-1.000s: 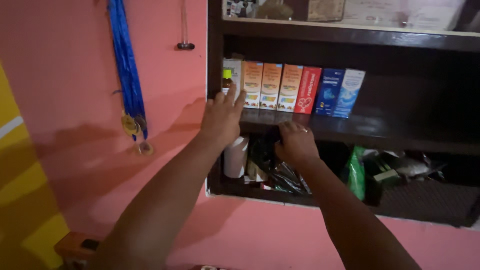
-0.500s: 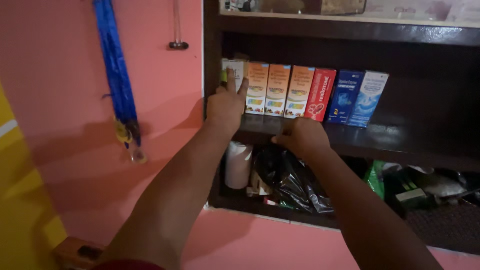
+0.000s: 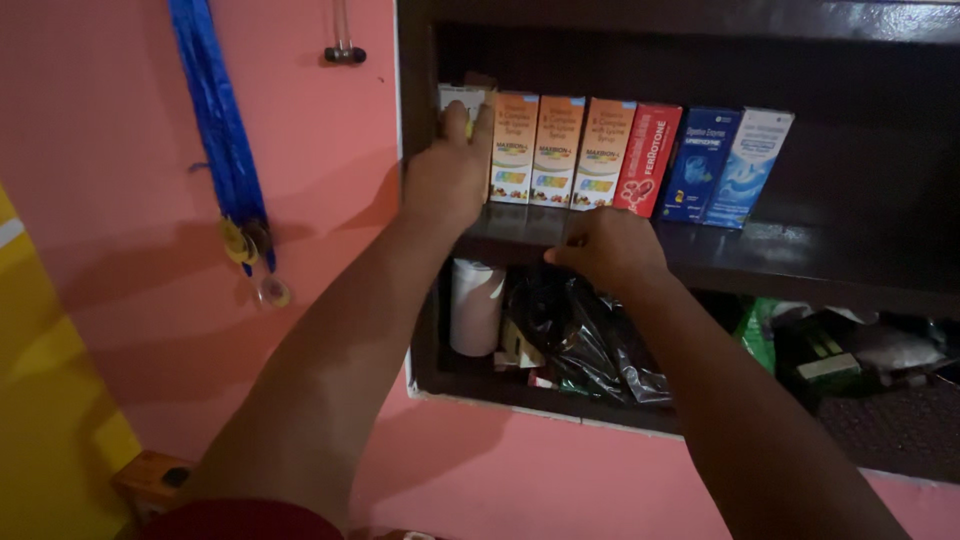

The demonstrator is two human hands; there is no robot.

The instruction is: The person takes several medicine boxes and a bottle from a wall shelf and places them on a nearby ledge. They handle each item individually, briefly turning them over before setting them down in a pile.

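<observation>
near the top middle of the frame, the left hand (image 3: pixel 447 175) is up on a small white cardboard box (image 3: pixel 462 100) that stands at the left end of a row of boxes on the dark wooden shelf (image 3: pixel 800 262). its fingers lie flat on the front of the box, and i cannot tell if it really has hold of it. just beside that box stand three orange cardboard boxes (image 3: pixel 557 152), then a red cardboard box (image 3: pixel 646 160), then two blue cardboard boxes (image 3: pixel 725 166) to the right. in the middle of the frame, the right hand (image 3: pixel 607 250) sits curled on the front edge of the shelf, fingers bent over the edge, with nothing in it that i can see. under the shelf are a white round tub (image 3: pixel 476 307) and a shiny black plastic bag (image 3: pixel 585 335). at the upper left, a blue ribbon with medals (image 3: pixel 222 150) hangs on the pink wall (image 3: pixel 100 200).
</observation>
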